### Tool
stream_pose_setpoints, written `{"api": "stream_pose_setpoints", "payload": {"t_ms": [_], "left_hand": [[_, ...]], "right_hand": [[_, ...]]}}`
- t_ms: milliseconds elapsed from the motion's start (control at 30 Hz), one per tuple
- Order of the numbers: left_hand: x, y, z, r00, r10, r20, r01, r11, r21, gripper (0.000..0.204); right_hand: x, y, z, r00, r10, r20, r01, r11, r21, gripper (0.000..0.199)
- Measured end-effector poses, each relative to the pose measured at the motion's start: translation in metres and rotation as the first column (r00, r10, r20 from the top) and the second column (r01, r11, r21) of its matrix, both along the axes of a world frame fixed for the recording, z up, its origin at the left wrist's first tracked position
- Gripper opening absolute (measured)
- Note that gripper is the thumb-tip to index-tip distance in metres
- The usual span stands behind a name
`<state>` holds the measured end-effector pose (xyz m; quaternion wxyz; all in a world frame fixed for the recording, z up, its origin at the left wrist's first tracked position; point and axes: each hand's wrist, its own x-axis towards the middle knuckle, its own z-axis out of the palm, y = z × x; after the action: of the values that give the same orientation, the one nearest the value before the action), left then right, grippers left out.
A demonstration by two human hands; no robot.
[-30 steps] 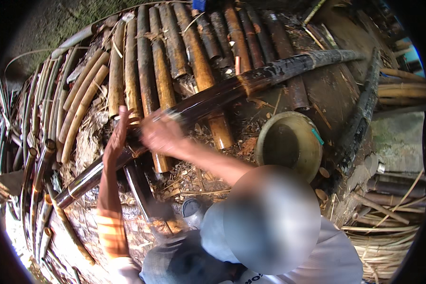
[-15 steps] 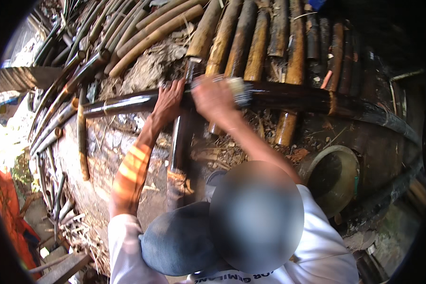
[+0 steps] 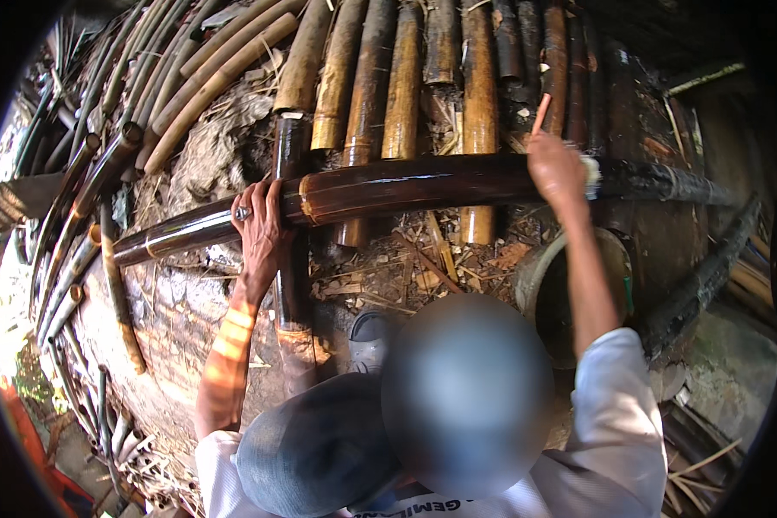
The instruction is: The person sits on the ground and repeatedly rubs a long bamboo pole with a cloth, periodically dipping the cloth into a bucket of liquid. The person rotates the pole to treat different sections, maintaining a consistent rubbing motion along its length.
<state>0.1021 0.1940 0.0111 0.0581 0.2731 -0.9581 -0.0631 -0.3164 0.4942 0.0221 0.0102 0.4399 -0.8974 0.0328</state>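
Outdoors, a person is steadying a long dark bamboo pole (image 3: 406,186) lying from nine to three o'clock over a rack of tan bamboo stalks (image 3: 380,78). The left hand (image 3: 259,229) is lying open, fingers spread, on the glossy section; the right hand (image 3: 559,168) is closing around a red-handled brush (image 3: 570,138) pressed on the pole. Stiff, weighty and likely slick where wet, it looks safest gripped at the dry nodes. Since half a second ago, the right hand has been sliding toward three o'clock. A round basin (image 3: 540,272) is sitting at four o'clock.

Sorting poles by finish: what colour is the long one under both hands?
Glossy dark brown pole, lighter bands at joints; head view.
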Motion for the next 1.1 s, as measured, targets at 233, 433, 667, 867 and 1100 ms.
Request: {"api": "stream_pose_setpoints", "payload": {"t_ms": [233,433,667,867,1100], "left_hand": [[-0.011,-0.012,0.041,0.944,-0.081,0.319,0.087,0.996,-0.006,0.113],[-0.011,-0.027,0.026,0.943,-0.197,0.269,0.136,0.964,0.228,0.109],[-0.008,-0.01,0.024,0.971,-0.213,0.109,0.204,0.975,0.09,0.094],[-0.008,-0.005,0.027,0.966,-0.161,0.201,0.152,0.987,0.059,0.094],[-0.001,-0.004,0.015,0.976,-0.128,0.175,0.122,0.992,0.045,0.1]], "right_hand": [[0.229,-0.152,-0.025,0.866,0.5,-0.023,-0.466,0.788,-0.402,0.034],[0.056,0.034,-0.003,0.98,0.027,-0.197,-0.06,0.985,-0.164,0.038],[0.143,-0.053,0.001,0.978,0.149,0.146,-0.126,0.979,-0.159,0.027],[0.142,-0.06,0.019,0.871,0.111,0.478,-0.129,0.992,0.004,0.031],[0.141,-0.051,0.003,0.968,0.091,0.232,-0.086,0.996,-0.03,0.033]]}}
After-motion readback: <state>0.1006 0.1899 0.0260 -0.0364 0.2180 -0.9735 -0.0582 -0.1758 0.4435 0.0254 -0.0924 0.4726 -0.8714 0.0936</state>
